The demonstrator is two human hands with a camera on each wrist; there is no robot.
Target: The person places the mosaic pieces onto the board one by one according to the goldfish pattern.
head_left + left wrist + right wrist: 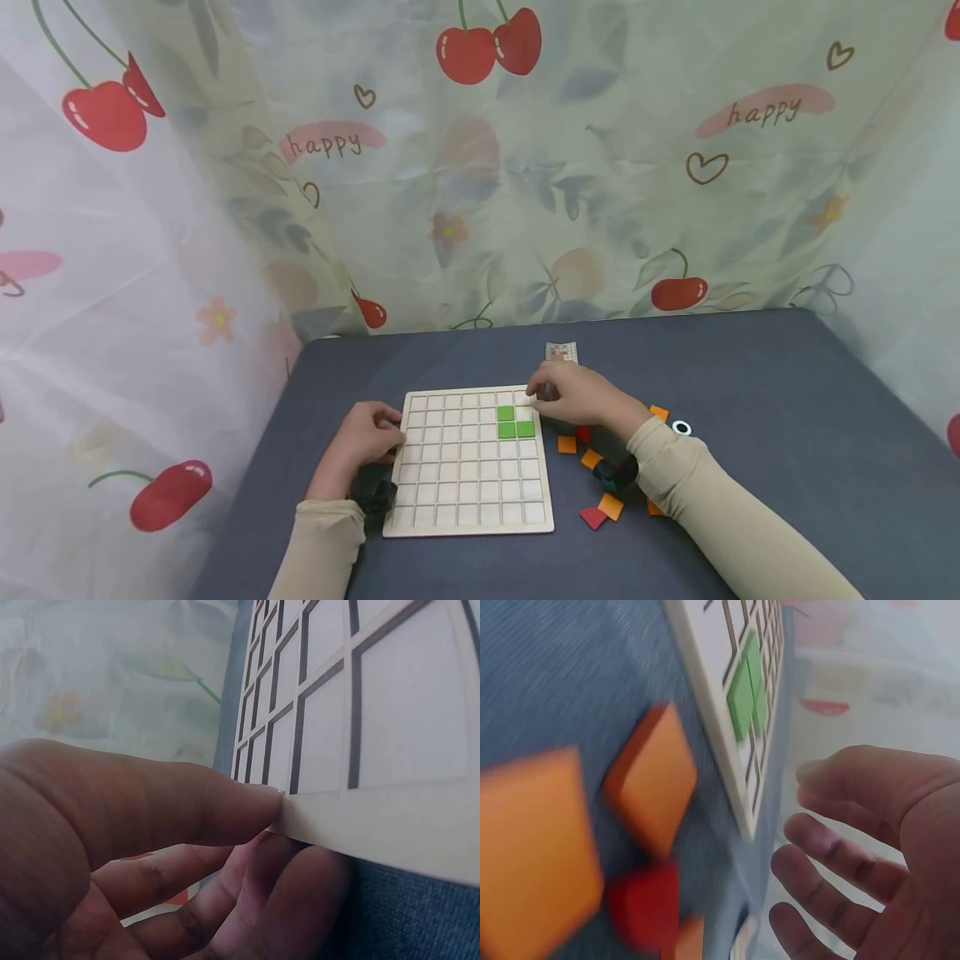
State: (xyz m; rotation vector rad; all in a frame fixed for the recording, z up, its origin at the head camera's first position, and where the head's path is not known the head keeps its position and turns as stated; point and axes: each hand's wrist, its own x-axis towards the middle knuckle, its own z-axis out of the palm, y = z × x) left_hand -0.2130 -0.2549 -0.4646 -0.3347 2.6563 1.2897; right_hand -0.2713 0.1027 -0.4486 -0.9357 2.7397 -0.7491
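Observation:
A pale wooden grid board (450,492) lies on the table, with three green square tiles (507,429) grouped in cells near its far right corner. My left hand (369,433) grips the board's left edge. In the left wrist view, the thumb (232,806) rests on the rim and the other fingers are bent beneath it. Over the board's far right corner hovers my right hand (573,393), its fingers loosely bent. Nothing shows between the thumb and fingers of the right hand (930,847) in the right wrist view.
Right of the board lie several orange square tiles (611,506) and red pieces (592,518), partly hidden by the right forearm. A round white piece with a dark centre (681,427) is beyond them. A small patterned card (561,352) lies behind the right hand. Printed curtains (480,208) surround the table.

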